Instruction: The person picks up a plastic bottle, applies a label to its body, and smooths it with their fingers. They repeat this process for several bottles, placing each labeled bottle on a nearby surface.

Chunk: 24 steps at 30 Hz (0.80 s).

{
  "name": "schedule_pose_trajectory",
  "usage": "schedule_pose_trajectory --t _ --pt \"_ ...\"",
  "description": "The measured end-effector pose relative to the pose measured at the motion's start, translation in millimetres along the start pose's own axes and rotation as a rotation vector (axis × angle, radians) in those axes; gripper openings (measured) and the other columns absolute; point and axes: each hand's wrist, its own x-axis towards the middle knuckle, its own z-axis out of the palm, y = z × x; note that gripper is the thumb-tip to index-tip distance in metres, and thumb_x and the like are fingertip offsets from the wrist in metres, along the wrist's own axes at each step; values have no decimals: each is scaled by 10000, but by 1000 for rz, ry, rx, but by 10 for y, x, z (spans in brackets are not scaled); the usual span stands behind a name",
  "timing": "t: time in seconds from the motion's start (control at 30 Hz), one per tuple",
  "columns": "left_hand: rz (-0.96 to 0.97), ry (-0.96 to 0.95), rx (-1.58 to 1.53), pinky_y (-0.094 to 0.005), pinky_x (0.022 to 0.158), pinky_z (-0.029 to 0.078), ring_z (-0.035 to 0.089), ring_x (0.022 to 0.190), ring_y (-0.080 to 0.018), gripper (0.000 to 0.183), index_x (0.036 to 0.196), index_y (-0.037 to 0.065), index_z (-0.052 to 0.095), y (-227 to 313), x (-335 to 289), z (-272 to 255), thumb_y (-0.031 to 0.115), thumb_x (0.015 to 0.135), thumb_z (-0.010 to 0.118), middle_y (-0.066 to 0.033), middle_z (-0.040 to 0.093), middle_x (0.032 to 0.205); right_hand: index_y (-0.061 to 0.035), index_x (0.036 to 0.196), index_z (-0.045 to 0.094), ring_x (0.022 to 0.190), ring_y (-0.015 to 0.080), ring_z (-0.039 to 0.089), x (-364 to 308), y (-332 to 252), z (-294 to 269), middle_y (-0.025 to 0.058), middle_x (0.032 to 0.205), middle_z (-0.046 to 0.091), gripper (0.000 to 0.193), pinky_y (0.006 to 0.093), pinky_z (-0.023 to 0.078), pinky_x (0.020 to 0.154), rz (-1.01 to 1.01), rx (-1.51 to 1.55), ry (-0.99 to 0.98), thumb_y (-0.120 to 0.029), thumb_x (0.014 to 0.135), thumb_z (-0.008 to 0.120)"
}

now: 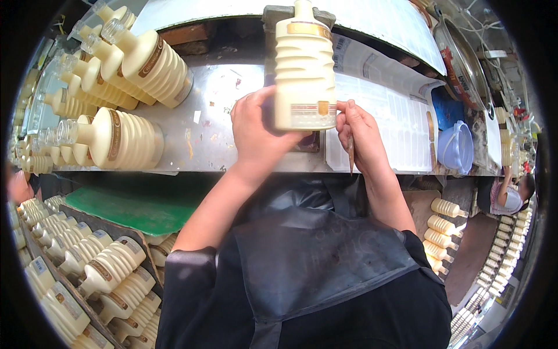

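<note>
A cream ribbed bottle (pixel 304 70) with a gold neck band and a small gold label stands upright in front of me, over the metal worktable (pixel 215 104). My left hand (pixel 256 131) grips its lower left side. My right hand (pixel 359 135) presses its fingertips to the label strip at the bottom right of the bottle, and a thin brown stick-like tool hangs down from that hand.
Several cream bottles (pixel 125 67) lie on their sides at the table's left. A white sheet (pixel 389 116) and a blue tub (pixel 456 146) lie to the right. More bottles fill racks (pixel 87 262) at lower left and rows at right. Another person (pixel 508 195) sits at far right.
</note>
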Motion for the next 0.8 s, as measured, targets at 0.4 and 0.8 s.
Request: schedule_pose_trajectory --t 0.4,0.8 --pt "-74 -58 -32 -436 1089 356 564 1185 -268 817 1378 54 508 -17 -4 -114 293 715 920 -97 629 1262 71 1276 671 676 65 484 -170 -279 30 -21 766 590 425 215 410 625 35 5 1 -59 896 534" --pt "-399 -201 -686 -363 1125 416 538 1304 -206 698 1500 -19 294 -71 -84 -86 60 955 723 -160 547 1426 8 1407 615 666 51 474 -341 -386 97 -3 808 584 492 208 416 617 -104 -38 -73 -34 926 523"
